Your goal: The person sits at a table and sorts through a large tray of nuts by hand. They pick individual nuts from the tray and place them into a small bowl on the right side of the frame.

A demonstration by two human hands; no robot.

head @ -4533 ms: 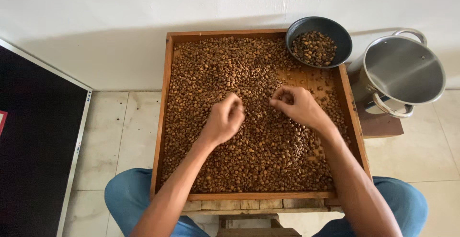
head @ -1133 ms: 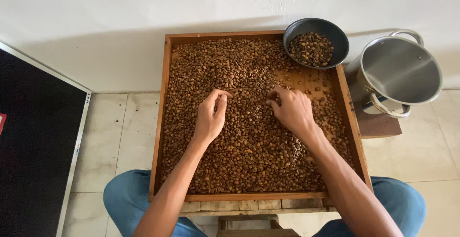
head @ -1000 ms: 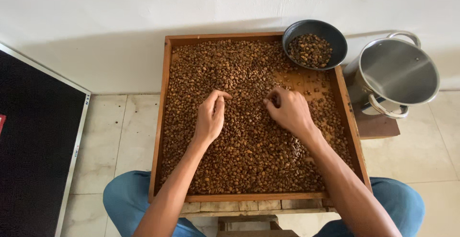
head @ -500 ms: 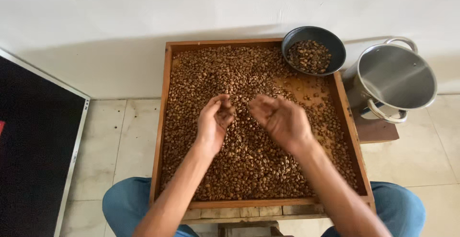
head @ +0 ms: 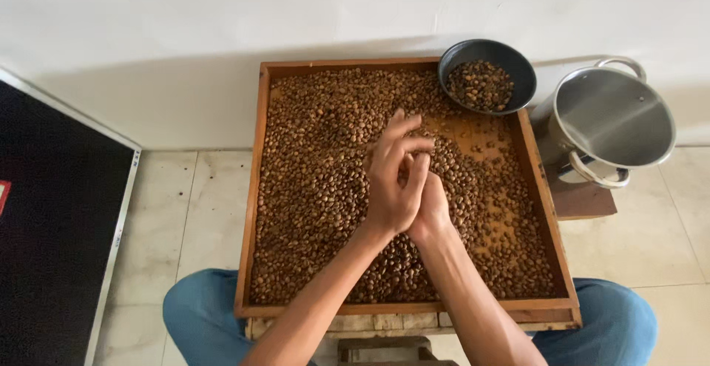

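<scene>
Sorting beans (head: pixel 325 188) over the wooden tray (head: pixel 254 188): left hand (head: pixel 392 177) fingers spread, covering right hand (head: pixel 430 207) (grip hidden); picked beans probably belong in the dark bowl (head: pixel 455 59).

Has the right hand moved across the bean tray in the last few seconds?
Yes. The right hand has slid leftward, away from the dark bowl, to the middle of the wooden tray, under the left hand.

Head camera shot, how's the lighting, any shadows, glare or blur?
Head view: soft, even light; a broad shadow on the wall behind the wooden tray; mild sheen inside the steel pot; beans sharp, the joined hands, left hand over right hand, barely blurred.
</scene>
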